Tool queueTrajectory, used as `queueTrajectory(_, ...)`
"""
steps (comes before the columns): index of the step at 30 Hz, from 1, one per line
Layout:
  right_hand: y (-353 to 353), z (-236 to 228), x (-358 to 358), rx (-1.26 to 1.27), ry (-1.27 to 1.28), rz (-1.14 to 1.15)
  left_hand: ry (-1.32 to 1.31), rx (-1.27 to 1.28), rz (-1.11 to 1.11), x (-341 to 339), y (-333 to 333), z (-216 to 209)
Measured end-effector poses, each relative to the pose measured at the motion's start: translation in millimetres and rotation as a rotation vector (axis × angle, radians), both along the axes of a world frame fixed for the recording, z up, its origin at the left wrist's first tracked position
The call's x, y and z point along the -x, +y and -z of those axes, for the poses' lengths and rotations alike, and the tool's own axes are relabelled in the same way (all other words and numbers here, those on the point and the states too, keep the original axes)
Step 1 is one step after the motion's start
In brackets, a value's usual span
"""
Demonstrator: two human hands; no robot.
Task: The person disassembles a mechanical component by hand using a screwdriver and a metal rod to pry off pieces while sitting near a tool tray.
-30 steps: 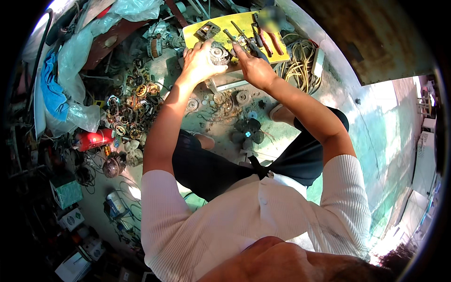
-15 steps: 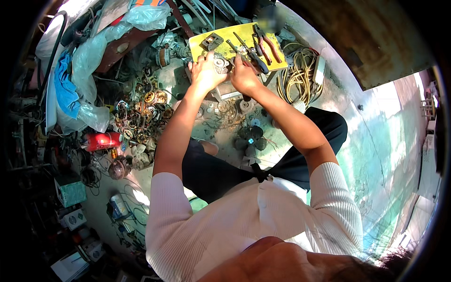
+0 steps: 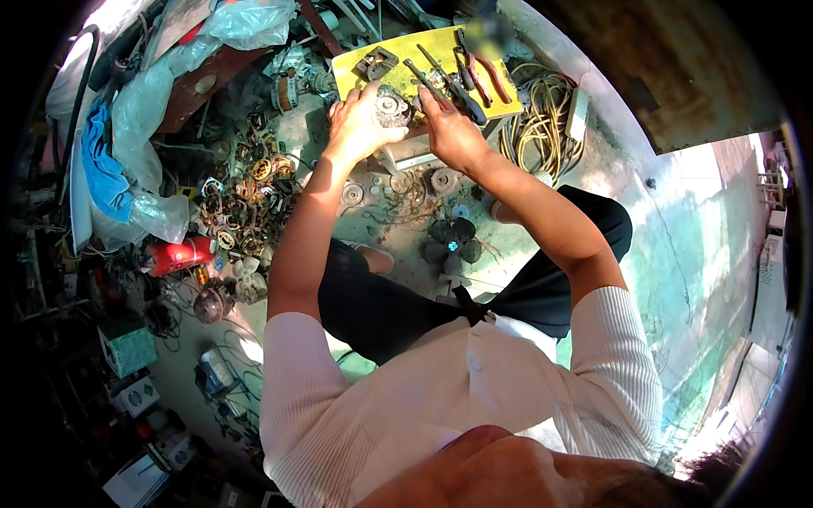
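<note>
My left hand is closed around a round grey metal motor part with a circular hub, at the near edge of a yellow board. Just right of it, my right hand has its fingers curled in over the board. Whatever its fingertips hold, if anything, is hidden. Close beyond that hand lie screwdrivers with dark handles. Red-handled pliers rest at the board's right side. A dark square metal piece sits near the far left of the board.
A coil of yellowish cable lies right of the board. Many copper-wound motor parts are piled on the floor at left, near a red cylinder. Between my legs is a dark fan blade. A brown panel overhangs at upper right.
The motor part has tilted so its round face shows more, and my hands have moved apart. The dark handle seen below my right hand is out of sight now.
</note>
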State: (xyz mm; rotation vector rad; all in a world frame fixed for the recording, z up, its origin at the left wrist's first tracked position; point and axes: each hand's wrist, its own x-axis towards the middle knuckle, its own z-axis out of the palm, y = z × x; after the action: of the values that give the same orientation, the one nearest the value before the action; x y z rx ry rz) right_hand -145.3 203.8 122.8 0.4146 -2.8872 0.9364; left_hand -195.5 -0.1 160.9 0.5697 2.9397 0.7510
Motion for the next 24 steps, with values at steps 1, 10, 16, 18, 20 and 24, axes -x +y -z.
queueTrajectory(1, 3, 9, 2, -0.065, 0.106, -0.025, 0.014, -0.014, 0.058, 6, -6, 2)
queueTrajectory(10, 18, 20, 9, -0.067, 0.275, -0.225, -0.142, 0.094, 0.301, 49, -11, -18)
queueTrajectory(16, -41, -21, -6, 0.342, -0.278, 0.285, 0.103, 0.200, -0.216, -17, 22, 1)
queueTrajectory(18, -44, -28, -4, 0.359, -0.233, 0.307, 0.165, 0.237, -0.272, -21, 25, 9)
queueTrajectory(20, -44, -23, 2, 0.301, -0.224, 0.306, 0.147, 0.221, -0.314, -22, 27, 7)
queueTrajectory(24, -23, -7, 0, 0.182, -0.140, 0.156, 0.000, 0.030, -0.085, -8, 7, -5)
